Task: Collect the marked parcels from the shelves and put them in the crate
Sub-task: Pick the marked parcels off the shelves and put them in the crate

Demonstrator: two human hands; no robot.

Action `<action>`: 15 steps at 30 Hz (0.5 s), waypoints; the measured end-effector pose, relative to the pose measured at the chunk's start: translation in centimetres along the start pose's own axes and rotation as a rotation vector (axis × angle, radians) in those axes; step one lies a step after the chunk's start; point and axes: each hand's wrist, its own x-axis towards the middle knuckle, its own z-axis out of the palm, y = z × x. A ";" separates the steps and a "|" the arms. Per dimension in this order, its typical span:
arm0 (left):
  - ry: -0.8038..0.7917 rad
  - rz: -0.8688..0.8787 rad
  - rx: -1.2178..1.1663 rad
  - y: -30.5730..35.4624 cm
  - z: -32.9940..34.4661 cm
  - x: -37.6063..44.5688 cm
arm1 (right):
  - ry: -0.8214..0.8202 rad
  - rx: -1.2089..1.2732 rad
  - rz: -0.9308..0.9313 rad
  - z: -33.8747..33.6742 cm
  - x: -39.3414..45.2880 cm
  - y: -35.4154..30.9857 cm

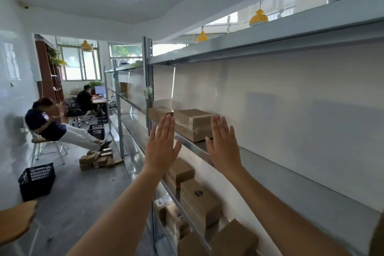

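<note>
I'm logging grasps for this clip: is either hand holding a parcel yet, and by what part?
Nothing is held. The left hand and right hand are raised with straight fingers, short of the cardboard parcel on the shelf, one toward each side.

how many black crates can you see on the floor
2. One black crate stands on the floor at near left, beside a wooden stool. The other is farther back, by the seated person's legs. More may be hidden behind the shelving.

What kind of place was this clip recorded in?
Probably a small parcel stockroom joined to an office: long metal shelving holds taped cardboard parcels, black plastic crates stand on the floor, and someone works at a desk with a monitor.
</note>
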 end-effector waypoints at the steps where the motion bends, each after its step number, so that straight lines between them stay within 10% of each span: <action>1: 0.007 0.003 -0.009 -0.4 1.1 1.2 | 0.002 -0.009 0.002 0.9 1.1 0.1; 15: 0.006 0.189 -0.168 -7.0 15.7 12.3 | 0.032 -0.133 0.224 12.6 10.8 -1.7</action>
